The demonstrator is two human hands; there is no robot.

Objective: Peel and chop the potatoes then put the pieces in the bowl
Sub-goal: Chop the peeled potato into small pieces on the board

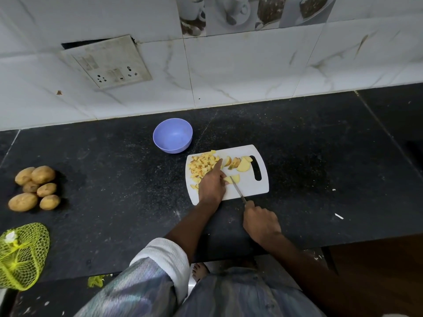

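A white cutting board (251,188) lies on the black table (114,179) just right of the frame's centre; the left hand (211,185) rests on the board with its fingers bent down onto a potato slice (231,179), one finger stretched toward the pile of chopped potato pieces (202,167) at the board's left end; the right hand (261,221) sits lower, off the board's near edge, fist curled round the handle of a knife (238,191) whose blade reaches up across the board to that slice; more potato slices (239,163) lie at the board's upper right, beside its handle slot; a purple bowl (172,135) stands just above and left of the board, apart from both hands; whole potatoes (35,188) sit clustered at the left edge of the frame, well apart from the hands; a yellow mesh bag (21,255) lies at lower left.
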